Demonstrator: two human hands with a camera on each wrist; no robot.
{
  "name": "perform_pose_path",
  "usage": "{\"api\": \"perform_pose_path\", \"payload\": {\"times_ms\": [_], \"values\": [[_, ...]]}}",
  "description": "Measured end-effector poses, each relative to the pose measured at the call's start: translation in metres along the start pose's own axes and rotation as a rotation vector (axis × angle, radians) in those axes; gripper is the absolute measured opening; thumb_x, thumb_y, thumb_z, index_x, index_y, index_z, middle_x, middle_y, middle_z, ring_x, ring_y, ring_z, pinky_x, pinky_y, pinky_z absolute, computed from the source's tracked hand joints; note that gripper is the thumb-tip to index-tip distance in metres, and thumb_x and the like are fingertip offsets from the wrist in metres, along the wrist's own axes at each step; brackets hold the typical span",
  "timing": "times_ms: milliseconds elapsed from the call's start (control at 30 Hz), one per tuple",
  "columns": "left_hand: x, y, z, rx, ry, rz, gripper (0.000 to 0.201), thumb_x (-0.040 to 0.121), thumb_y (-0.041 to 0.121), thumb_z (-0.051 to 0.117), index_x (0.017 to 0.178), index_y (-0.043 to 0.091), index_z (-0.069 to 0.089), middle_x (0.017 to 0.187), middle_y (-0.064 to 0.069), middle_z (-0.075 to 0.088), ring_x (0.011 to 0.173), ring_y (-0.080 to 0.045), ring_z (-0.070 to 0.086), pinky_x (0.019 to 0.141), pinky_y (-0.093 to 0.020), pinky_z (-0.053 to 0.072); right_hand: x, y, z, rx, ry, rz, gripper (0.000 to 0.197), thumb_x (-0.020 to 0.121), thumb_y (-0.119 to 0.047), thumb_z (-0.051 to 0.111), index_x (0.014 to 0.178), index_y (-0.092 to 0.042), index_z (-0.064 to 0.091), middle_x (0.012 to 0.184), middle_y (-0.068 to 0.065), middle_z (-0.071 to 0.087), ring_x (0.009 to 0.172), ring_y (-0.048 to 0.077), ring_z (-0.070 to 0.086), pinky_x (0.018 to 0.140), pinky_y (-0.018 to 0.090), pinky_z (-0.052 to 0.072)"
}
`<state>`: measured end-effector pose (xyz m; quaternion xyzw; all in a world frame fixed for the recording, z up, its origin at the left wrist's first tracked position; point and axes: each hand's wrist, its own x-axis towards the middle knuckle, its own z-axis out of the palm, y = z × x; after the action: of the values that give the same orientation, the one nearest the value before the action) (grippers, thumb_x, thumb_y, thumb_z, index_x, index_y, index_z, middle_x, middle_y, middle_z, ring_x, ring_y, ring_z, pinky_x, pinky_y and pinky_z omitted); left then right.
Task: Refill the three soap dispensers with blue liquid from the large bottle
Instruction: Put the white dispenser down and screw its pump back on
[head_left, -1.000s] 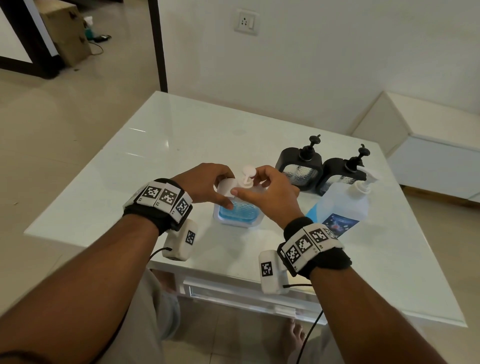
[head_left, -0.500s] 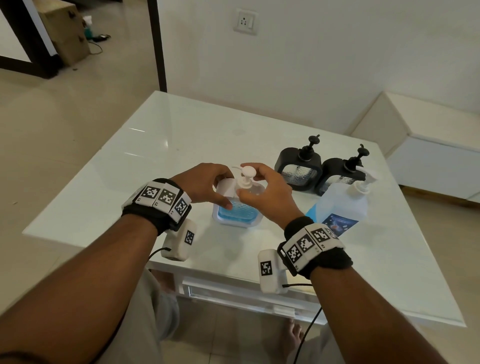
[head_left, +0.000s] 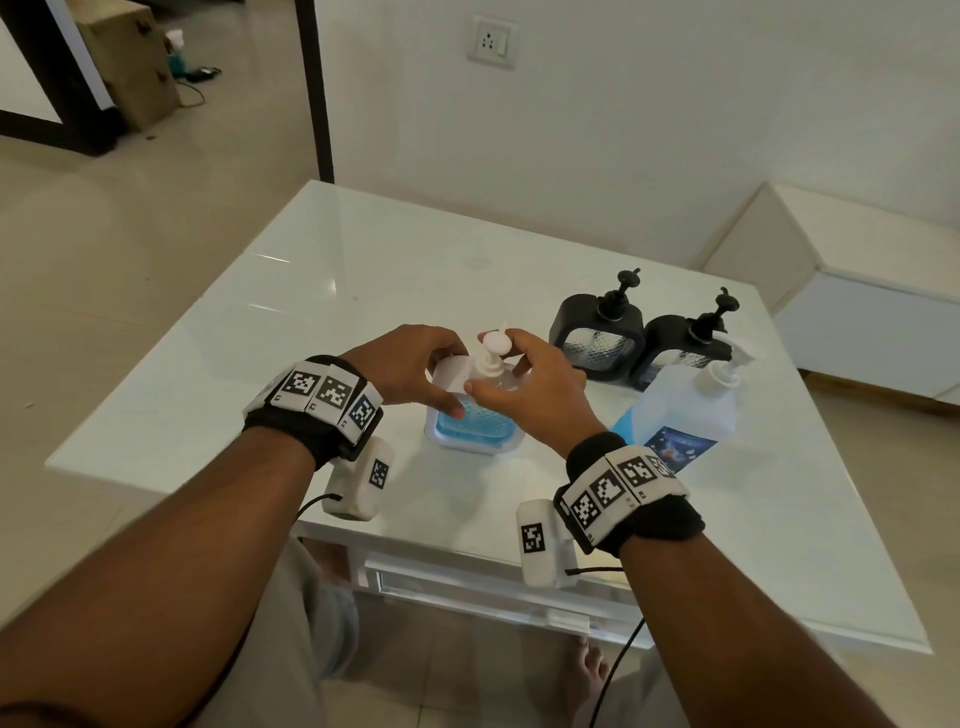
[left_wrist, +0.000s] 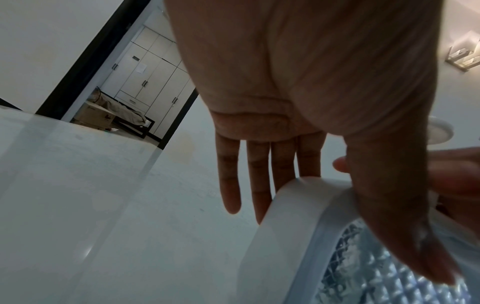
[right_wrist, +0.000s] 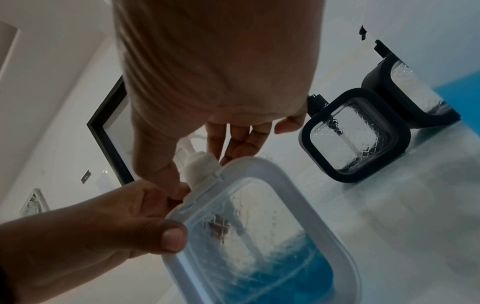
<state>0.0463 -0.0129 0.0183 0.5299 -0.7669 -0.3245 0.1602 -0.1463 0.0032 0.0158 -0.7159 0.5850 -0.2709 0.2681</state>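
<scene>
A white-framed dispenser (head_left: 470, 426) (right_wrist: 259, 236) (left_wrist: 285, 236) stands near the table's front, its lower part holding blue liquid. My left hand (head_left: 436, 374) (left_wrist: 363, 226) holds its body, thumb on the front and fingers behind. My right hand (head_left: 506, 371) (right_wrist: 205, 156) pinches the white pump collar (head_left: 488, 368) (right_wrist: 201, 169) at its top. Two black dispensers (head_left: 597, 332) (head_left: 685, 348) with clear, colourless windows stand side by side behind it. The large bottle (head_left: 685, 410), with some blue liquid at its base, stands to the right.
The white glass table (head_left: 337, 312) has bare surface to the left and behind. A low white cabinet (head_left: 857, 312) stands against the wall at right. My knees and a foot show under the front edge.
My right hand has twisted on the pump collar and the pump head has turned with it. The left hand stays on the dispenser body. The other bottles have not moved.
</scene>
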Motion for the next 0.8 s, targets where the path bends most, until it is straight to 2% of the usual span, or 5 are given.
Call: {"api": "perform_pose_path", "payload": {"times_ms": [133,400,500,633,800], "values": [[0.0006,-0.0005,0.0005,0.005,-0.003,0.004,0.053,0.066,0.028,0.087,0.111,0.016,0.059,0.103,0.002,0.062,0.095,-0.015,0.057,0.069,-0.014,0.042,0.0033,0.0031,-0.0016,0.018,-0.032,-0.014,0.053,0.071,-0.044,0.072,0.122,-0.032,0.063,0.109,-0.019,0.064,0.084,0.001,0.054,0.098,0.048,0.038],[0.0013,-0.0017,0.0021,0.001,0.002,0.005,0.054,0.065,0.029,0.088,0.11,0.017,0.06,0.101,0.004,0.062,0.093,-0.012,0.057,0.071,-0.013,0.043,-0.005,-0.0066,0.0008,-0.101,0.106,0.108,0.048,0.068,-0.069,0.073,0.088,-0.028,0.057,0.077,-0.017,0.06,0.082,0.005,0.058,0.085,0.036,0.03],[0.0018,-0.0019,0.002,0.007,0.001,0.009,0.055,0.065,0.029,0.088,0.11,0.017,0.06,0.101,0.003,0.062,0.093,-0.012,0.058,0.069,-0.013,0.042,-0.0024,-0.0042,0.0028,-0.019,0.064,0.132,0.052,0.065,-0.065,0.077,0.098,-0.03,0.058,0.086,-0.017,0.06,0.086,0.003,0.057,0.09,0.039,0.036],[0.0023,-0.0033,0.0021,0.001,0.0,0.008,0.056,0.065,0.029,0.087,0.112,0.015,0.059,0.103,0.002,0.062,0.095,-0.014,0.057,0.068,-0.012,0.04,0.0023,0.0022,-0.0018,0.06,-0.027,0.067,0.048,0.069,-0.041,0.081,0.112,-0.037,0.059,0.104,-0.023,0.062,0.086,-0.001,0.056,0.097,0.048,0.044],[0.0024,-0.0033,0.0025,0.005,-0.001,0.008,0.055,0.066,0.029,0.087,0.112,0.017,0.058,0.104,0.003,0.061,0.096,-0.014,0.056,0.068,-0.012,0.04,0.0025,-0.0007,-0.0067,-0.06,0.001,0.05,0.049,0.073,-0.05,0.078,0.115,-0.029,0.067,0.105,-0.017,0.067,0.097,0.008,0.06,0.097,0.046,0.04]]}}
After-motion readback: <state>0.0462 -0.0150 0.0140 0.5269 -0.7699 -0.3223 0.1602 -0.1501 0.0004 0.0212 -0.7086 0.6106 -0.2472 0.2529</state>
